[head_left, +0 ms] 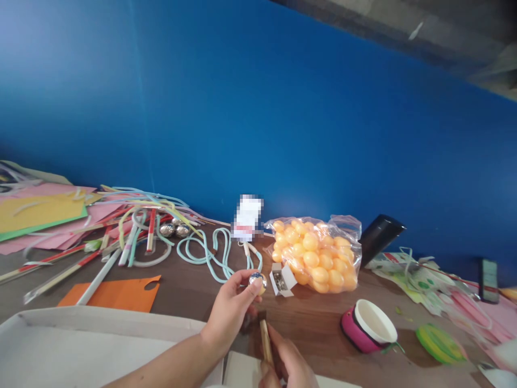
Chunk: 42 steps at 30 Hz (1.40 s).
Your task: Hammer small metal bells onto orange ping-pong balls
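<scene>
Between the thumb and fingers of my left hand [232,299] is a shiny silver ball [257,281], lifted above the table. My right hand [288,358] is closed around a wooden-handled tool [265,340] with a dark end. That end points away from me, just below the ball; its exact kind is unclear. Right beyond the ball stands a small open white box [282,280] with small metallic pieces in it. Behind that lies a clear plastic bag of orange balls [317,256]. More silver balls [174,230] rest among the tubing at the left.
A white tray [121,319] fills the front left, near an orange sheet [121,293]. Light-blue cord [210,256] lies behind my left hand. At the right are a pink-and-white cup [371,326], a green-yellow lid [440,343] and a black cylinder [382,237]. A blue partition [242,108] rises behind.
</scene>
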{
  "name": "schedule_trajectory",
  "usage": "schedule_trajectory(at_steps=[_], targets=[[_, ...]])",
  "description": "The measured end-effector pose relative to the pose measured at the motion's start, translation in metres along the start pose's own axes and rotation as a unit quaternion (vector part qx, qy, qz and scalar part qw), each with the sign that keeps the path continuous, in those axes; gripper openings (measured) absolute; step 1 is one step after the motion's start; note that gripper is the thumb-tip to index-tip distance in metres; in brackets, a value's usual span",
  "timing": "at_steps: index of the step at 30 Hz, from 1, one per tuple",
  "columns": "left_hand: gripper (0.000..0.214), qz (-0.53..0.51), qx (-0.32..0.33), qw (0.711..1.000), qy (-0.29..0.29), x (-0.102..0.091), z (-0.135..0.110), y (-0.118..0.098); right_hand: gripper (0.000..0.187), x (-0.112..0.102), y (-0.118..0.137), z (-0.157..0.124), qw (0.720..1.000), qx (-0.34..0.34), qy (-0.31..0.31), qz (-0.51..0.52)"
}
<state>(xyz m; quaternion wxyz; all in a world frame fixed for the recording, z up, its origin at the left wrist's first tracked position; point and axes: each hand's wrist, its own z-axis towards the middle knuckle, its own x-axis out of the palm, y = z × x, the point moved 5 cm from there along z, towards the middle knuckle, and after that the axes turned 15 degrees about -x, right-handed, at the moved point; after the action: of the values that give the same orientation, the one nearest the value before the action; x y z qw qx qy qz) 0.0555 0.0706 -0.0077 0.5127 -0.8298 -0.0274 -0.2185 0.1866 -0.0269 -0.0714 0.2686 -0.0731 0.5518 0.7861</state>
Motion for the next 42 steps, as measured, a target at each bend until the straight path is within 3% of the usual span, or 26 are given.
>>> schedule_trajectory(at_steps=[11, 18, 30, 38, 42], targets=[[0.039, 0.005, -0.001, 1.000, 0.004, 0.001, -0.001, -0.001, 0.042, -0.008, 0.007, 0.006, 0.998, 0.003, 0.029, -0.047], [0.039, 0.006, -0.001, 1.000, 0.009, 0.001, 0.000, 0.000, 0.035, -0.022, 0.025, 0.016, 0.992, -0.067, 0.004, -0.108], [0.036, 0.023, -0.004, 0.999, 0.023, 0.003, 0.000, 0.002, 0.045, -0.023, 0.016, 0.013, 0.972, -0.033, 0.031, -0.233], [0.037, 0.036, -0.015, 0.999, 0.027, 0.004, 0.001, 0.003, 0.045, -0.018, 0.011, 0.015, 0.939, -0.017, 0.124, -0.320], [0.037, 0.032, -0.012, 0.999, 0.031, 0.004, 0.001, 0.004, 0.046, -0.018, 0.011, 0.017, 0.942, -0.016, 0.126, -0.311]])
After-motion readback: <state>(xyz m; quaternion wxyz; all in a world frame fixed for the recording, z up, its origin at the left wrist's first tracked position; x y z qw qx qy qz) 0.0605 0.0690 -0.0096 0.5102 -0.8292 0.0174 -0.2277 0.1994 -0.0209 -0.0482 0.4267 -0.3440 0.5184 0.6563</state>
